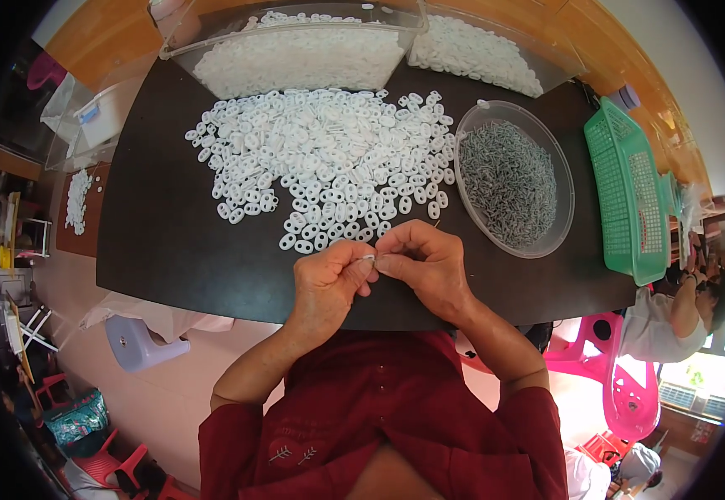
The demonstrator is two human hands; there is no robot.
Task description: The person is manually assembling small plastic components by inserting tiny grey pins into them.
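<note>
A small white oval plastic piece (370, 258) is pinched in the fingertips of my left hand (329, 277), over the dark table (179, 250). My right hand (429, 265) is closed against it, thumb and forefinger pressed together. Whatever those right fingers hold is too small and covered to make out. Just beyond both hands spreads a broad heap of white oval pieces with two holes each (329, 154). To its right stands a round clear tub (570, 187) full of small grey screws (508, 179).
Clear bins of more white pieces (300, 62) (475, 54) line the table's far edge. A green plastic basket (616, 196) stands at the right edge. Below on the left is a pale stool (142, 340). A pink chair (629, 392) and another person (670, 321) are at the right.
</note>
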